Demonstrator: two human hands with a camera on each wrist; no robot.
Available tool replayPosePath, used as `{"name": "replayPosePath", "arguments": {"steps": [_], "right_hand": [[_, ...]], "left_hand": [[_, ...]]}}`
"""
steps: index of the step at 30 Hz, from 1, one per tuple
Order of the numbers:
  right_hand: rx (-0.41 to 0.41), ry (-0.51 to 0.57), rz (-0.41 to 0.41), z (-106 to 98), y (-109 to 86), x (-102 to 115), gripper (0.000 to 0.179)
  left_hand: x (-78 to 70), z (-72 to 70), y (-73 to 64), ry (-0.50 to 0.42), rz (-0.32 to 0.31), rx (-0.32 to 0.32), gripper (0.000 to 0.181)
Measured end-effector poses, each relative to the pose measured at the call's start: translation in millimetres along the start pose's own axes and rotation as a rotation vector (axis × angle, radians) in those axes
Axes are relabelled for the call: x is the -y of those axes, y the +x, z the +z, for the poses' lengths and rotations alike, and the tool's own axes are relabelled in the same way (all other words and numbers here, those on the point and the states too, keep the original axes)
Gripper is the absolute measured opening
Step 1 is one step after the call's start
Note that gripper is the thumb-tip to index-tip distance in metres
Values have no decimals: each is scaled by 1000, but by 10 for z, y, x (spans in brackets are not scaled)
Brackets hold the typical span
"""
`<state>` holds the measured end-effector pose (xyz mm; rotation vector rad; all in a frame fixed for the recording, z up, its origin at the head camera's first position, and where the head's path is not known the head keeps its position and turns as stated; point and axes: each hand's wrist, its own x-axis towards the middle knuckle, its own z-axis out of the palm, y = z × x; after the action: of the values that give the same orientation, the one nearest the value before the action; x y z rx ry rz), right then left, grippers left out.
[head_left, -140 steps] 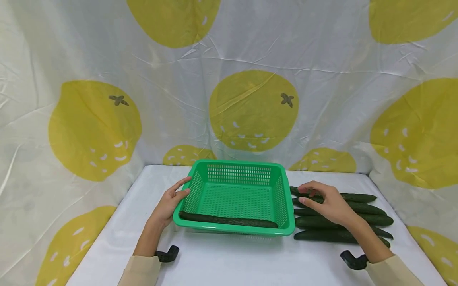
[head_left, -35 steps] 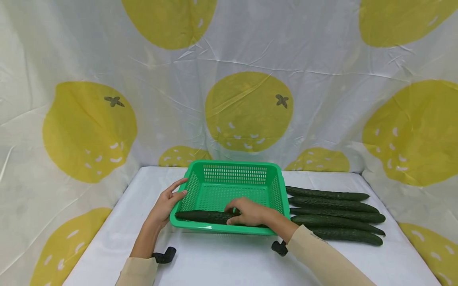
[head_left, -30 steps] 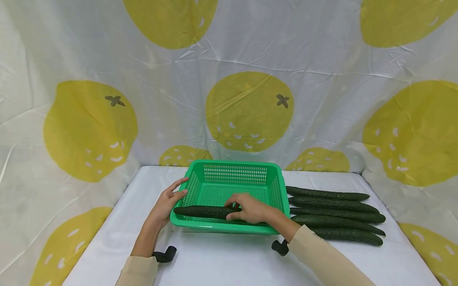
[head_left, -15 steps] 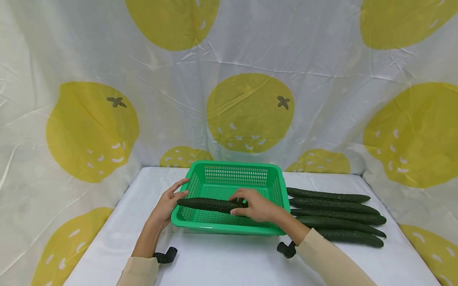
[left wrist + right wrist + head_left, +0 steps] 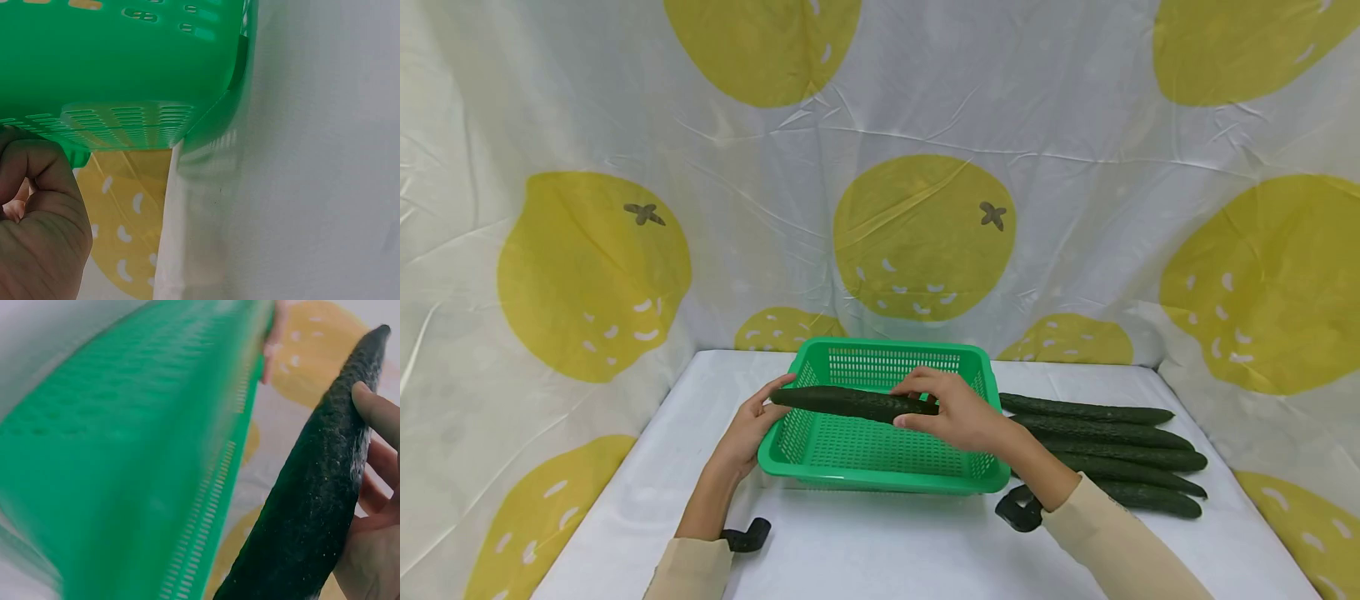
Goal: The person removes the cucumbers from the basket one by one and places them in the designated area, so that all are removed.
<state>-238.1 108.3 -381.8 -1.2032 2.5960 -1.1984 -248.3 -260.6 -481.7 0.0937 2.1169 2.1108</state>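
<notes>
My right hand [image 5: 958, 412] grips a long dark green cucumber [image 5: 842, 402] near its right end, above the green plastic basket [image 5: 880, 481]. Lying crosswise, the cucumber points its free end at the basket's left rim, close to my left fingers. In the right wrist view, thumb and fingers wrap the bumpy cucumber [image 5: 312, 487], with the basket [image 5: 112, 456] blurred beside it. My left hand [image 5: 747, 433] holds the basket's left side by the rim. The left wrist view shows that hand [image 5: 40, 219] with bent fingers against the slotted basket wall [image 5: 137, 69].
Several more cucumbers [image 5: 1090, 408] lie side by side on the white-covered table [image 5: 880, 550], right of the basket; my right forearm partly covers them. A white curtain [image 5: 760, 217] with yellow lemon prints stands behind and at both sides.
My right hand went from above the cucumbers at the right into the basket, took hold of the cucumber there and lifted it up and away from me. My left hand stayed at the rim.
</notes>
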Motion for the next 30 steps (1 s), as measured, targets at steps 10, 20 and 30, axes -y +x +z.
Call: {"name": "replayPosePath", "arguments": {"steps": [10,20,30], "right_hand": [[-23,-48,75,-310,-240,22,33],[-72,-93,87,-546,-648,-170,33],[-128,-179,151,-728,-1101,-386,32]], "left_hand": [[6,-1,7,7,-12,11,57],[13,0,18,4,-25,5,57],[14,14,22,17,-27,-9,57]]}}
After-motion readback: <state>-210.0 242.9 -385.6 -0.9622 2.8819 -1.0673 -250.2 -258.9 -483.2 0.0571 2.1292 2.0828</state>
